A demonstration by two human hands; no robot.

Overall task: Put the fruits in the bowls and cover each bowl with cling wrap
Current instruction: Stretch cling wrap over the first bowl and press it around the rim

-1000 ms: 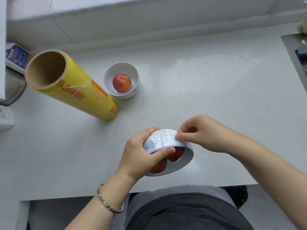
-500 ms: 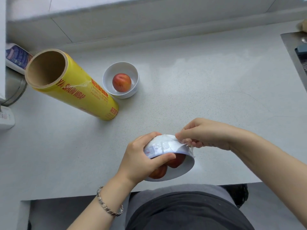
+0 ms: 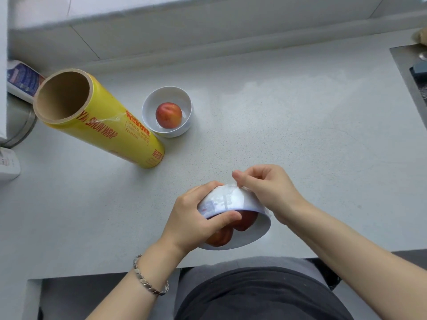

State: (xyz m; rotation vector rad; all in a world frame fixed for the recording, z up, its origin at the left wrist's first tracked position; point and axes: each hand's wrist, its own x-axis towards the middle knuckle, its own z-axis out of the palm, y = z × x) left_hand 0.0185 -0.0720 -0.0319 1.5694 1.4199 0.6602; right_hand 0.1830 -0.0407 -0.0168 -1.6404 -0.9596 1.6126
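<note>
Both hands work cling film (image 3: 227,197) onto the tilted near bowl (image 3: 255,236) at the table's (image 3: 300,125) front edge.
The left hand (image 3: 191,218) grips the near bowl, fingers (image 3: 223,221) curled round it and thumb across the rim above the red fruits (image 3: 247,221). The right hand (image 3: 270,190) pinches the cling film at the far side. Further back, a second bowl (image 3: 150,107) holds a single fruit (image 3: 168,115), uncovered, just beside the yellow wrap roll (image 3: 111,130).

countertop (image 3: 300,107): pale grey, speckled, soft diffuse glare | wall (image 3: 143,21): light tiles above a raised ledge | sink (image 3: 403,65): steel rim at right edge
</note>
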